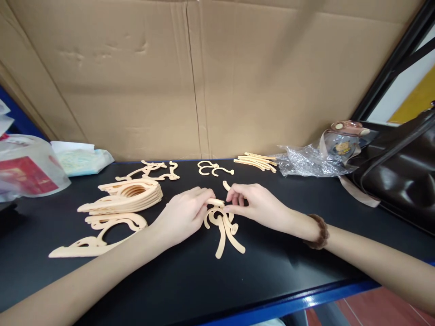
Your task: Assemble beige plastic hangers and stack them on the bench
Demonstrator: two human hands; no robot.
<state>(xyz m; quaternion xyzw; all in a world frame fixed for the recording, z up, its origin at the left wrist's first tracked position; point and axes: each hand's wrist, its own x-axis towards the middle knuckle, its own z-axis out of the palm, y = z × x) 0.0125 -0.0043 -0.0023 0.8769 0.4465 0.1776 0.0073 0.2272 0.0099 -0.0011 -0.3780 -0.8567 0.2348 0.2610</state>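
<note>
Near the middle of the table, my left hand (190, 210) is closed on a beige plastic hanger piece (215, 202), whose end points right. My right hand (260, 203) has its fingers curled and its thumb close to that end. What lies between its fingertips is too small to make out. Another curved beige strip (225, 184) shows just behind the right fingers; whether they touch it is unclear. Below both hands lie beige hanger hooks (207, 219) and curved hanger arms (220, 240), partly covered by the fingers.
To the left lie a stack of beige hangers (149, 199) and loose hanger frames (146, 171). Farther back are hooks (217, 170), a pile of strips (258, 160) and clear plastic wrap (306, 160). A dark bag (404, 167) stands right; cardboard (136, 90) rises behind.
</note>
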